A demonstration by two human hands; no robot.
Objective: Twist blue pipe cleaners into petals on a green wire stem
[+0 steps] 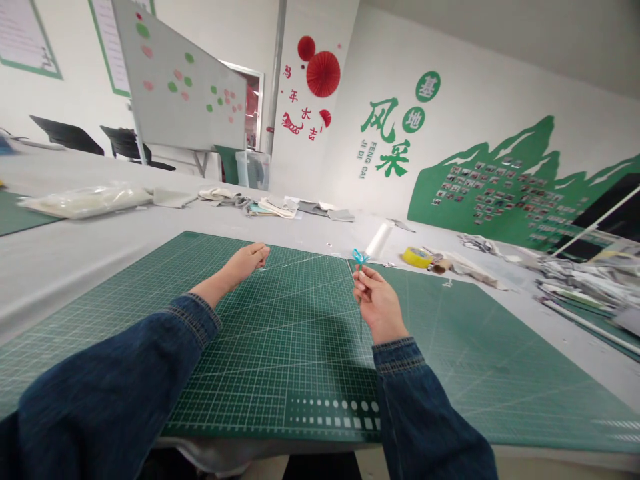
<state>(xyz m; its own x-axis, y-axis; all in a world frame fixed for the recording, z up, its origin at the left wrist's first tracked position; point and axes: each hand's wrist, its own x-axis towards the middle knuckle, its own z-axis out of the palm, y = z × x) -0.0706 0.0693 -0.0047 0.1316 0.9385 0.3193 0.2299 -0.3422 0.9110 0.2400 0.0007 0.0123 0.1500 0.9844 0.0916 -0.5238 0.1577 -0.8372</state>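
Observation:
Between the thumb and fingers of my right hand [377, 303] is a small blue flower-like piece [359, 256] on a thin dark stem. Its blue top stands above my fingertips, and the stem hangs down below them. My left hand [247, 261] is off to the left, above the cutting mat, with its fingers closed together. Whatever is in that pinch, if anything, is too small or hidden to make out. Under both hands lies a green gridded cutting mat [240, 373], and a second green mat [480, 373] adjoins it on the right.
Past the mats are a white roll [380, 239], a yellow tape roll [417, 257] and fabric scraps [273, 207]. A clear plastic-wrapped bundle [87, 200] lies at the far left. Heaped materials [580, 280] occupy the right side. A whiteboard [185, 87] stands behind the table.

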